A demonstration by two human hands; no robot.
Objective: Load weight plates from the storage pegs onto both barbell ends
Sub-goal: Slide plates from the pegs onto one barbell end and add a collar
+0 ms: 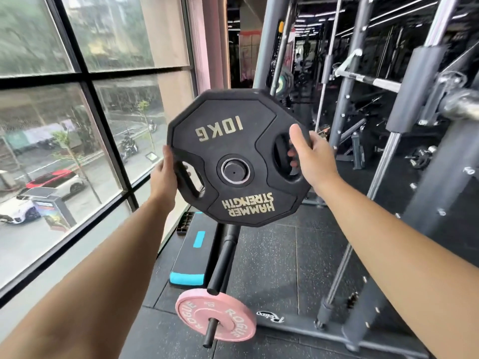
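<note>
likely step: lift black ten-sided rubber 10KG plate (233, 141) off black peg (234, 172) | left grip (166, 172), right grip (313, 154) clasp it | next: chrome barbell end (464, 104), 2 o'clock

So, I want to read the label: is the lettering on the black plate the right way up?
No, the 10KG and HAMMER STRENGTH marks on the black plate read upside down.

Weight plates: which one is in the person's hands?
The black many-sided 10KG plate, gripped at its slots by the left hand and right hand. The round pink plate sits on a peg below.
</note>
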